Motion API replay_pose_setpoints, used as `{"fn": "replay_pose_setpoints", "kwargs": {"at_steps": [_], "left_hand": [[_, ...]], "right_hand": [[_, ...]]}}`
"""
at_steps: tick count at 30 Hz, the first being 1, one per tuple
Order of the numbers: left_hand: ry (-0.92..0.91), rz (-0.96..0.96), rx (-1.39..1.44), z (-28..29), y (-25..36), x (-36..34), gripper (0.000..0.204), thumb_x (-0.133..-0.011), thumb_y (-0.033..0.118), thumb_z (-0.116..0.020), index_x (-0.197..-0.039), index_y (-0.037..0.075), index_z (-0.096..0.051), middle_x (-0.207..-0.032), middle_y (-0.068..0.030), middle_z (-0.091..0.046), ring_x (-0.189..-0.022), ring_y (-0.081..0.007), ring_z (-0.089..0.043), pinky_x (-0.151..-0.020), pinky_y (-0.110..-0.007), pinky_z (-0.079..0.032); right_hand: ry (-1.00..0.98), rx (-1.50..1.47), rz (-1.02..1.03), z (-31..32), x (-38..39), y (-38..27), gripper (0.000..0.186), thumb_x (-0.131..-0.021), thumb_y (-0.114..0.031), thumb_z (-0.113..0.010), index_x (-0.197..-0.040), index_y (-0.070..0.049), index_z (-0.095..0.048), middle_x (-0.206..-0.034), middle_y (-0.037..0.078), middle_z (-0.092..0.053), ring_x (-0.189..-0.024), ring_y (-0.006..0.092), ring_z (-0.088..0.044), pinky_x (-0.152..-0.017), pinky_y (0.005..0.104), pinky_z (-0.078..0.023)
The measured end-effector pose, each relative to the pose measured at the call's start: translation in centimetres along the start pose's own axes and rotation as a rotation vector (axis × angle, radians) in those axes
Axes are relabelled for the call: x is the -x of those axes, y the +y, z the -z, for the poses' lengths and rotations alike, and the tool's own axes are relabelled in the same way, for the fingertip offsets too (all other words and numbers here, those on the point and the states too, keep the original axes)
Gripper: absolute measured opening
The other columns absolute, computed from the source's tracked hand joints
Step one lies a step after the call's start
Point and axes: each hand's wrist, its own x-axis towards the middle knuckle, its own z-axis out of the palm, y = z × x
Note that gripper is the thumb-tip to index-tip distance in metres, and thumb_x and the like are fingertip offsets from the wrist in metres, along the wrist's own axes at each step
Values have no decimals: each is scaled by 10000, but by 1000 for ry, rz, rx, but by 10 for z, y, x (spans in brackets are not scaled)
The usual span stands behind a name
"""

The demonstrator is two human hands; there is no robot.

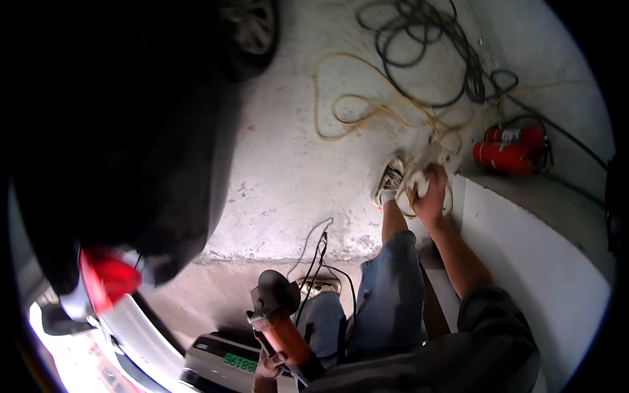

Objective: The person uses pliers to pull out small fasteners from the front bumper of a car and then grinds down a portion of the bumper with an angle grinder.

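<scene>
Held near, left of centre, in the left hand (270, 363): an orange-bodied angle grinder (287, 335), with long axis slanting from dark head at far left to tail at near right. Stretched far and right, with fingers curled at a pale, blurred object (433, 156) beside the right shoe (392, 175): the right hand (430, 194); cannot tell whether gripping or only touching. Lying far right of the grinder, much nearer the right hand than the left. Looped farther left: yellow cord (315, 98).

Scuffed grey floor (275, 157) meets a pale wall (547, 56), bright light (72, 357) lower left.
</scene>
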Motion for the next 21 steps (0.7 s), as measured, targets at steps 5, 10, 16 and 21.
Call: {"fn": "replay_pose_setpoints", "kwargs": {"at_steps": [5,10,16,21], "left_hand": [[92,-223,378,337,-89,208,852,-700,337,-810,-1356,3,-382,-1200,-123,-571,-1090,-254,-591,-942,-391,-481],[111,-356,702,702,-197,415,826,-708,366,-811,-1333,9,-405,-1173,-135,-580,-1073,-267,-601,-943,-399,-485],[373,-529,1026,1035,-351,638,789,-718,431,-780,-1270,-30,-455,-1113,-155,-616,-981,-269,-639,-898,-390,-518],[444,-543,1268,1170,-510,772,767,-742,343,-790,-1313,-12,-420,-1127,-130,-602,-1016,-250,-625,-928,-397,-505]], "right_hand": [[-388,-357,458,29,168,-405,587,-651,-62,-741,-1174,-37,-475,-1231,201,-476,-1126,420,-505,-941,484,-446],[-723,-579,565,10,391,-838,672,-617,-37,-782,-1203,-23,-451,-1255,194,-482,-1157,393,-507,-969,436,-443],[-951,-558,858,1,620,-1323,673,-655,-85,-776,-1235,-10,-442,-1143,212,-534,-1034,424,-548,-873,447,-474],[-1115,-518,773,-11,859,-1559,636,-722,-179,-788,-1244,-13,-467,-1085,207,-571,-955,389,-589,-824,431,-490]]}}
